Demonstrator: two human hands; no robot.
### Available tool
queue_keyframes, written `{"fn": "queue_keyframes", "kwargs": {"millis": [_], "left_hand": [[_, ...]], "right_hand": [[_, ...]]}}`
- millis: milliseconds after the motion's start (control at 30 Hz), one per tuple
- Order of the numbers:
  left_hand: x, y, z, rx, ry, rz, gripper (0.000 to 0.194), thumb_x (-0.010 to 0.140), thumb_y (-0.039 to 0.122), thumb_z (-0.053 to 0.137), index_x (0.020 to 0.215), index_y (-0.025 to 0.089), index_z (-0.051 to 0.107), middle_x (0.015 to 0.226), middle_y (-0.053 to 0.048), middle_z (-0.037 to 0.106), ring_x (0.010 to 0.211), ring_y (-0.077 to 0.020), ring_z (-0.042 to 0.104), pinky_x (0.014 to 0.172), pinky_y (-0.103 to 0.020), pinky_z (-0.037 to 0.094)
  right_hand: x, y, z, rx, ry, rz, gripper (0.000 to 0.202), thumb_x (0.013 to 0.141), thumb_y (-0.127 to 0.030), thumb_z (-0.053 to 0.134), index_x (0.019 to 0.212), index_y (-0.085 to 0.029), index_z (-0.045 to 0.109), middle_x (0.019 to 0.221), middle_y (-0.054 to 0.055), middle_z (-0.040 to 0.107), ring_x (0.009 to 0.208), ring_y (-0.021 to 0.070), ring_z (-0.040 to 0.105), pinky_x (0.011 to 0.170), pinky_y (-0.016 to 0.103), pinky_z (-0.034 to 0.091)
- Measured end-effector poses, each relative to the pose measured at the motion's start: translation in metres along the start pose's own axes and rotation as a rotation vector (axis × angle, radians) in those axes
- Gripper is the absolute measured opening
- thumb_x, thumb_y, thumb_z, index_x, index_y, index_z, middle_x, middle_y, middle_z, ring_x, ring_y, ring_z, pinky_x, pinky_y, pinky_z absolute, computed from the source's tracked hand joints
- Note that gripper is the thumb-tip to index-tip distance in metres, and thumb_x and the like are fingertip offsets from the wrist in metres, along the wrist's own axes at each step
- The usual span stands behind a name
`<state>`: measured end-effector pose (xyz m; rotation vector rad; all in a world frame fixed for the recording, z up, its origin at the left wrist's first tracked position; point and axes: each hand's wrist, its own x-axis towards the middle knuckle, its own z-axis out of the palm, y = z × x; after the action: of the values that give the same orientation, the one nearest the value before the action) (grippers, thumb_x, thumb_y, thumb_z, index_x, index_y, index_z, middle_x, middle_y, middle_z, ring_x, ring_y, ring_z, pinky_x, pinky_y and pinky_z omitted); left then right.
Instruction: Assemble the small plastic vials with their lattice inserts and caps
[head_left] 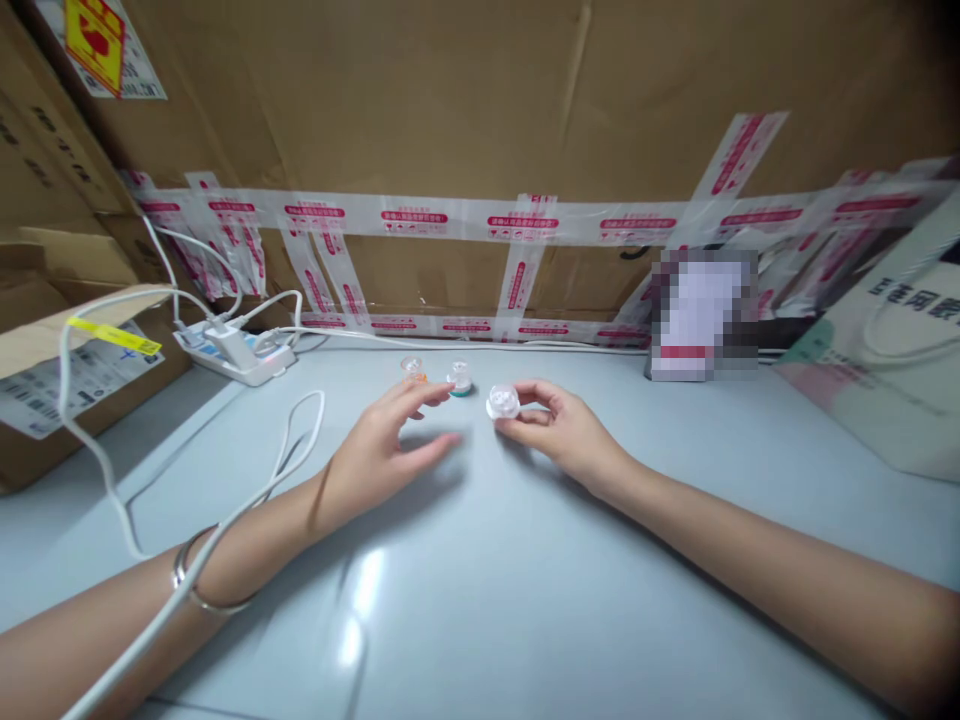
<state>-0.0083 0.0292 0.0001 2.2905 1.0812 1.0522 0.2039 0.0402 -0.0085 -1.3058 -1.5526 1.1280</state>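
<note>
My right hand (559, 430) grips a small clear round container (503, 402) with a whitish base between thumb and fingers, at the middle of the grey table (525, 600). To its left, my left hand (386, 440) hovers with thumb and fingers apart, holding nothing. Just beyond its fingertips stands a small clear container with a teal base (460, 379). Another small one with an orange base (412, 369) is behind the left fingers, its lower part partly hidden by them.
A white power strip (240, 355) with plugs and cables lies at the left; one white cable (161, 620) crosses my left forearm. Cardboard boxes (450, 100) stand behind and left, a blurred upright object (694, 320) and pale bag (892, 350) right.
</note>
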Motion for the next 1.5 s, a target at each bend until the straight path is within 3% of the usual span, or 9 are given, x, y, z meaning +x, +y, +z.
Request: {"fn": "queue_keyframes", "kwargs": {"millis": [300, 500, 667, 900, 1033, 1133, 1300, 1433, 1500], "left_hand": [[0.011, -0.024, -0.01, 0.09, 0.251, -0.077, 0.028, 0.083, 0.027, 0.053, 0.11, 0.018, 0.054, 0.109, -0.007, 0.057, 0.101, -0.0187, 0.053, 0.081, -0.03, 0.044], [0.012, -0.033, -0.009, 0.142, 0.24, -0.057, 0.03, 0.083, 0.028, 0.052, 0.112, 0.02, 0.052, 0.112, -0.007, 0.055, 0.105, -0.0193, 0.051, 0.083, -0.03, 0.044], [0.013, -0.048, -0.001, 0.075, 0.201, -0.121, 0.049, 0.079, 0.027, 0.056, 0.124, 0.019, 0.039, 0.124, -0.01, 0.047, 0.116, -0.0218, 0.045, 0.094, -0.036, 0.04], [0.018, -0.054, 0.001, 0.085, 0.288, -0.148, 0.064, 0.075, 0.026, 0.061, 0.13, 0.019, 0.029, 0.131, -0.014, 0.036, 0.116, -0.0242, 0.042, 0.094, -0.039, 0.04], [0.022, -0.053, -0.002, 0.073, 0.237, -0.116, 0.063, 0.076, 0.025, 0.06, 0.132, 0.022, 0.032, 0.131, -0.012, 0.035, 0.116, -0.0228, 0.042, 0.093, -0.036, 0.04], [0.025, -0.059, -0.002, -0.006, 0.107, -0.132, 0.051, 0.08, 0.026, 0.055, 0.129, 0.02, 0.039, 0.119, -0.009, 0.048, 0.104, -0.0186, 0.05, 0.088, -0.03, 0.042], [0.025, -0.057, -0.002, -0.04, 0.026, -0.141, 0.036, 0.084, 0.028, 0.051, 0.117, 0.014, 0.052, 0.082, -0.004, 0.059, 0.075, -0.014, 0.055, 0.076, -0.028, 0.045], [0.014, -0.03, 0.008, -0.117, -0.119, -0.067, 0.044, 0.081, 0.025, 0.057, 0.123, 0.017, 0.047, 0.087, -0.003, 0.059, 0.075, -0.0125, 0.056, 0.075, -0.025, 0.046], [0.008, -0.015, 0.015, -0.259, -0.202, -0.026, 0.048, 0.082, 0.022, 0.056, 0.127, 0.016, 0.04, 0.09, -0.004, 0.059, 0.078, -0.0123, 0.056, 0.077, -0.025, 0.047]], "right_hand": [[0.043, 0.01, -0.013, -0.353, 0.106, -0.188, 0.025, 0.071, -0.038, 0.064, 0.088, -0.02, 0.065, 0.1, 0.006, 0.068, 0.101, 0.0243, 0.059, 0.09, 0.037, 0.041], [0.052, 0.017, -0.014, -0.495, 0.111, -0.214, 0.027, 0.07, -0.043, 0.064, 0.086, -0.022, 0.07, 0.111, 0.007, 0.064, 0.124, 0.0315, 0.039, 0.1, 0.043, 0.03], [0.051, 0.02, -0.014, -0.503, 0.13, -0.21, 0.029, 0.071, -0.045, 0.063, 0.088, -0.022, 0.07, 0.105, 0.007, 0.066, 0.111, 0.0294, 0.052, 0.095, 0.04, 0.036], [0.045, 0.022, -0.015, -0.422, 0.258, -0.206, 0.067, 0.071, -0.054, 0.061, 0.125, -0.016, 0.047, 0.129, 0.016, 0.049, 0.114, 0.029, 0.048, 0.095, 0.043, 0.037], [0.031, 0.016, -0.017, -0.347, 0.346, -0.318, 0.047, 0.082, -0.047, 0.051, 0.121, -0.022, 0.045, 0.129, 0.009, 0.048, 0.12, 0.0223, 0.042, 0.1, 0.039, 0.032], [0.01, 0.008, -0.016, -0.239, 0.396, -0.582, 0.03, 0.086, -0.032, 0.05, 0.114, -0.024, 0.048, 0.125, 0.007, 0.049, 0.121, 0.0194, 0.041, 0.103, 0.037, 0.029], [-0.034, -0.002, -0.012, -0.201, 0.22, -0.719, 0.022, 0.084, -0.022, 0.05, 0.106, -0.025, 0.051, 0.112, 0.007, 0.051, 0.108, 0.0204, 0.048, 0.087, 0.034, 0.039], [-0.05, 0.001, -0.008, -0.37, -0.081, -0.464, 0.018, 0.083, -0.023, 0.053, 0.101, -0.023, 0.052, 0.094, 0.004, 0.056, 0.086, 0.017, 0.052, 0.076, 0.031, 0.043], [-0.048, 0.005, -0.006, -0.416, -0.104, -0.355, 0.029, 0.078, -0.027, 0.061, 0.104, -0.022, 0.05, 0.093, 0.004, 0.056, 0.085, 0.0173, 0.053, 0.076, 0.032, 0.043]]}}
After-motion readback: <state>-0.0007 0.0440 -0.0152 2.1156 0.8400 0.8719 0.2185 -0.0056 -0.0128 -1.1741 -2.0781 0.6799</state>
